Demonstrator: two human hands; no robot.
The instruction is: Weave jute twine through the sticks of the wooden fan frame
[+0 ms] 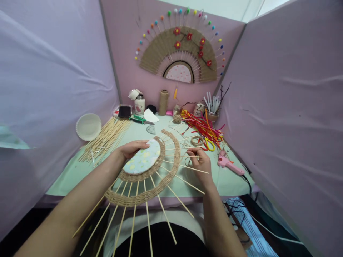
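Observation:
A half-made woven fan spreads over the table's front edge, with two curved bands of brown twine weaving (175,157) across thin wooden sticks (147,217). At its centre is a half-round pad (143,159) covered in pale floral fabric. My left hand (133,148) grips the fan by this pad, thumb on top and the other fingers hidden beneath. On the right, my right hand (199,162) is closed, fingertips pinched together among the stick ends. A thin loop of twine (188,161) shows by its fingers; the exact grip is partly hidden.
Loose sticks (107,137) and a white bowl (88,127) lie left. Behind are green-handled pruning shears (140,119) and a protractor (150,129). Right are pipe cleaners (200,125), yellow-handled scissors (210,144) and a corded pink glue gun (229,164). A finished fan (158,53) hangs behind.

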